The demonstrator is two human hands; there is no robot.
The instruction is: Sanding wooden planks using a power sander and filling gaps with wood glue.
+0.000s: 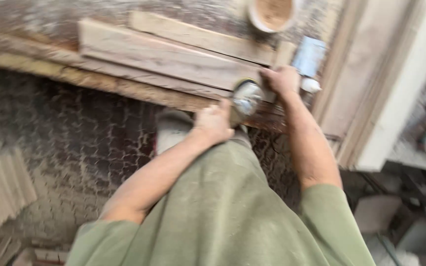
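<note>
The frame is motion-blurred. My left hand [214, 122] grips the near end of a small metal power tool [245, 98], a grinder-like body with a round silvery head. My right hand [282, 80] rests just past the tool, on the edge of a stack of rough wooden planks [163, 54] lying on a low bench. Whether the right hand grips the tool or only presses on the wood is not clear. Both forearms reach forward over my green shirt.
A round tub of sawdust-coloured powder [271, 13] stands behind the planks. A pale blue packet [309, 55] lies to the right. A tall white-and-wood frame [385, 83] leans at right. Dark patterned floor [75, 143] dusted with sawdust lies left; stacked wood strips [1, 182] far left.
</note>
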